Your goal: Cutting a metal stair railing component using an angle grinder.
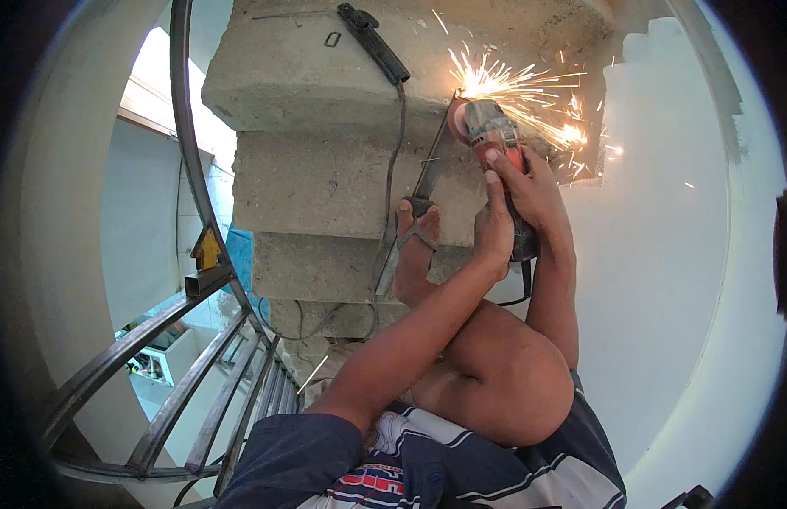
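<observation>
While two hands [495, 224] [541, 188] grip one grinder [498, 136], one bar [432, 165] sparks.

This is a stairwell inside a building, in use as a metalworking site; whether the building is a home cannot be told. Rough, bare concrete steps [325, 182] run down beside a white wall [656, 254] whose paint ends in ragged edges. A plain metal railing [134, 352] borders the open side, with a lower level visible beyond it. The grinder [488, 119] throwing sparks [495, 81] and the black tool handle [376, 47] with its cable [399, 127] show the metalwork.
</observation>
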The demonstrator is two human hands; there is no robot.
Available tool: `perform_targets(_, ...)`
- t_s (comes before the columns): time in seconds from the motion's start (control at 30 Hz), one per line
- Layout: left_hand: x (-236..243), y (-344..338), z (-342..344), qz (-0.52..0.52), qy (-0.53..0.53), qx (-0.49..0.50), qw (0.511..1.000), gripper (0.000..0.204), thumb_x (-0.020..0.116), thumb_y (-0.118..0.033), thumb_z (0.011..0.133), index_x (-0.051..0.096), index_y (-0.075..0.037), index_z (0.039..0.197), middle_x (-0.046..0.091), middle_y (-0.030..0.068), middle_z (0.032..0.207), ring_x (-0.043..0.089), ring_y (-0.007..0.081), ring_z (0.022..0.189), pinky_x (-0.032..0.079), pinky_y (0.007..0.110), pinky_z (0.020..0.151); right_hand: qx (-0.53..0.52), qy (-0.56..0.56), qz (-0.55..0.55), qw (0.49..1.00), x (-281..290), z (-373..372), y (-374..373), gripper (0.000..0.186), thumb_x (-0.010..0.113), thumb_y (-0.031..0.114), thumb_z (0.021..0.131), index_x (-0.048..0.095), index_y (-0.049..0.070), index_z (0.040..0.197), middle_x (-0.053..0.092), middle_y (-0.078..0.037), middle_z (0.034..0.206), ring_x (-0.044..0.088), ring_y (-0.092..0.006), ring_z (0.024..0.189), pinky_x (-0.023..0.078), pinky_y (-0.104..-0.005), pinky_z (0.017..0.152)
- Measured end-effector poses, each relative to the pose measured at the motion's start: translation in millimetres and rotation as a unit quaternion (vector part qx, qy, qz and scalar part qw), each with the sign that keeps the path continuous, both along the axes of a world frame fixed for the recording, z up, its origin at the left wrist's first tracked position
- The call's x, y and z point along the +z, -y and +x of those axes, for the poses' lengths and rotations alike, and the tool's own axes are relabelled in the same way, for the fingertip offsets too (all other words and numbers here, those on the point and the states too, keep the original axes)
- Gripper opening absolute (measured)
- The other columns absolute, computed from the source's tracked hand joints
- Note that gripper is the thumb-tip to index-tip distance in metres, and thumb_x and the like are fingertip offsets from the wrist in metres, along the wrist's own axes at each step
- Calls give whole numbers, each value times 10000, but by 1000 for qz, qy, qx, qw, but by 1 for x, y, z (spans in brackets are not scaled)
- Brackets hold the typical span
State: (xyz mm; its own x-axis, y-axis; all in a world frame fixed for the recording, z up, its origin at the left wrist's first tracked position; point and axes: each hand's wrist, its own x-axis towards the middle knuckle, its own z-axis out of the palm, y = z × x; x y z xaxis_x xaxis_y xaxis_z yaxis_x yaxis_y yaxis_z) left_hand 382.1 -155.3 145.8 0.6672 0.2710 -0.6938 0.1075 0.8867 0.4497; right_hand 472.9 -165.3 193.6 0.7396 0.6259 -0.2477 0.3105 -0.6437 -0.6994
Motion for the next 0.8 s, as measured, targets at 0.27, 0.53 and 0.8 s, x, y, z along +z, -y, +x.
perform_targets(0.27,-2,25,-17,38,-5,-118,992,1203,201,-917,857,541,135,1328,635,185,1178,596,274,1099,452,366,954,-86,-19,26,996,-19,-9,53,540,716,478,924,670,-35,1088,665,-52,898,572,-128,794,485,-306,729)
perform_targets(0.53,-2,41,-35,240,111,-213,941,1121,202,-892,881,630,91,1208,657,199,1112,588,287,1063,433,379,970,-196,-98,220,951,16,-26,95,484,794,418,856,659,2,1064,674,-56,905,618,-141,730,505,-300,676)
perform_targets(0.8,-19,21,-96,352,58,-138,924,620,625,-569,942,685,17,1136,723,131,1040,685,242,920,518,363,822,-170,-228,298,911,55,3,141,339,794,295,838,649,33,995,661,-60,814,642,-158,642,531,-287,594)
